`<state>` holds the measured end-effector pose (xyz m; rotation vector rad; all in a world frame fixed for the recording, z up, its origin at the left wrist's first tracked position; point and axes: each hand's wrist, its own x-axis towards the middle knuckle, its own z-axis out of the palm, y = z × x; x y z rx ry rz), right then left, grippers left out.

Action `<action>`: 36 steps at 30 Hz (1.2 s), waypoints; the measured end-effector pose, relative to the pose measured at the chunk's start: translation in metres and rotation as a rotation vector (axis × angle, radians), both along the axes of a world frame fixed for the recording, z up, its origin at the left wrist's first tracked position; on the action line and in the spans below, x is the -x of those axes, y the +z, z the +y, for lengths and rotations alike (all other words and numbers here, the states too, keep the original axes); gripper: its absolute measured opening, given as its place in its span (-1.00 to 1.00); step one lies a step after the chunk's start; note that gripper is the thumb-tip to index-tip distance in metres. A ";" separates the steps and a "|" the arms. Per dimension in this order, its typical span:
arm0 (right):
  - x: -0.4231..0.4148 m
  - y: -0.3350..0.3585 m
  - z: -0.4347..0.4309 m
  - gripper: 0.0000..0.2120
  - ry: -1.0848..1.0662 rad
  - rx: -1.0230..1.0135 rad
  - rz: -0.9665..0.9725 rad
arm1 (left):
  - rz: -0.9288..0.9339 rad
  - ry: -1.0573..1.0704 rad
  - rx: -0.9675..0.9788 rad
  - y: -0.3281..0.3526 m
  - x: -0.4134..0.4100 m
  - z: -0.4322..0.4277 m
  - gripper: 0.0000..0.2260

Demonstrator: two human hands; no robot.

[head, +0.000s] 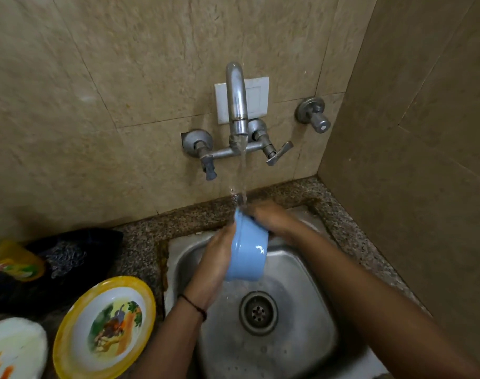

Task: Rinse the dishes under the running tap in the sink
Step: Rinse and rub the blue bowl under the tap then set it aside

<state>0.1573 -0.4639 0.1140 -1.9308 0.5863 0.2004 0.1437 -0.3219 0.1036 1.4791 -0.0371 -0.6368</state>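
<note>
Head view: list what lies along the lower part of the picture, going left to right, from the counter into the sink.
White plate → yellow-rimmed plate → left hand → blue bowl → sink drain.

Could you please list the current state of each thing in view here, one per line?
Tap: running, stream falling onto the hands and bowl.
Blue bowl: held tilted on its side over the sink, wet.
Left hand: gripping the bowl's outside.
Right hand: at the bowl's rim, under the stream.
Sink: wet, drain uncovered.
Yellow-rimmed plate: lying face up on the counter.
Yellow bottle: lying on its side.
</note>
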 end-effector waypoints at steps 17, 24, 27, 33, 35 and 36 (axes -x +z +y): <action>0.008 -0.017 0.001 -0.72 0.040 0.335 -0.333 | 0.068 0.131 0.072 -0.008 -0.003 -0.009 -0.74; 0.029 -0.045 -0.012 -0.67 -0.287 -0.556 0.056 | 0.185 0.254 0.341 -0.016 -0.004 0.001 -0.51; 0.049 -0.065 0.012 -0.63 -0.300 -0.392 -0.167 | 0.240 0.308 0.416 -0.023 -0.008 0.002 -0.53; 0.082 -0.068 0.066 -0.56 -0.139 0.200 -0.618 | 0.313 0.291 0.409 -0.038 0.001 0.001 -0.57; 0.075 -0.054 0.066 -0.52 0.004 0.266 -0.613 | 0.315 0.271 0.416 -0.042 0.002 0.004 -0.58; 0.068 -0.047 0.059 -0.54 0.066 0.274 -0.602 | 0.304 0.274 0.410 -0.041 0.002 0.005 -0.56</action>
